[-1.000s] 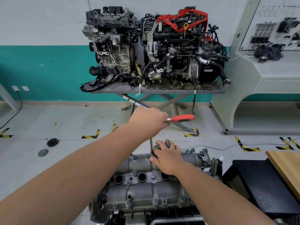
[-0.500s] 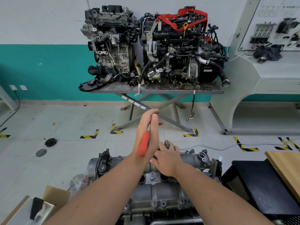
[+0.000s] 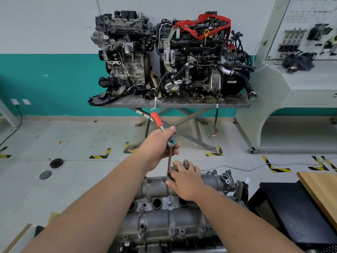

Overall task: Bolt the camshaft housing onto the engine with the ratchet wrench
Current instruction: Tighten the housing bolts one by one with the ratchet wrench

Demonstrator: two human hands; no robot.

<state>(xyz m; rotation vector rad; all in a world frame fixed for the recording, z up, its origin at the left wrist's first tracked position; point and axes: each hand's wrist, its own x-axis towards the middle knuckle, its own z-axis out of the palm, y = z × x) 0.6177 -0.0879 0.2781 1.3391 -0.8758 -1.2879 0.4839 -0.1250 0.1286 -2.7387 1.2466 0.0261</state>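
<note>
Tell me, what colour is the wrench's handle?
Red-orange, on the ratchet wrench, clearest in the head view.

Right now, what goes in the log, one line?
left hand: grips ratchet wrench | right hand: steadies socket on camshaft housing | bolting underway

— How many engines on the desk [image 3: 182,105] by the wall?
— Two: a grey engine [image 3: 125,52] and a black engine with a red strap [image 3: 198,57].
— And up close?
— One camshaft housing [image 3: 164,212], with three round wells showing in a row.
— Tools?
— One ratchet wrench [image 3: 165,133]; two hands on the job, left hand [image 3: 157,147] and right hand [image 3: 186,179].
— On the floor?
— Two dark discs, one ribbed disc [image 3: 56,163] and one flat disc [image 3: 45,174].
</note>
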